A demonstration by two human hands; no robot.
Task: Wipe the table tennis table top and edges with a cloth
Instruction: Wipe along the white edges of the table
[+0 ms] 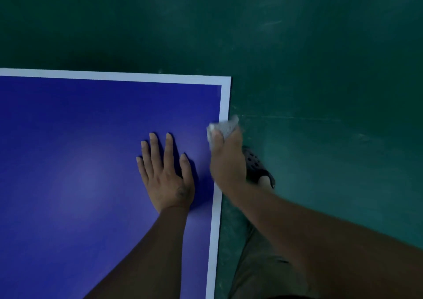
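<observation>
The blue bench (68, 161) fills the lower left of the head view, with a white border line (225, 101) running along its far and right edges to a corner at upper right. The left hand (166, 175) lies palm down on the blue surface near the right edge, fingers straight and slightly spread, holding nothing. Just beside it, the right hand (226, 161) grips a bunched grey cloth (225, 127) at the bench's right edge, a little short of the corner. The thumb presses on top of the cloth, over the white line, while the other fingers curl over the edge and out of sight. This hand and the cloth are blurred. Below the edge lies a dark green floor (320, 69), where a dark perforated shoe (256, 165) and a trouser leg (258, 264) show.
</observation>
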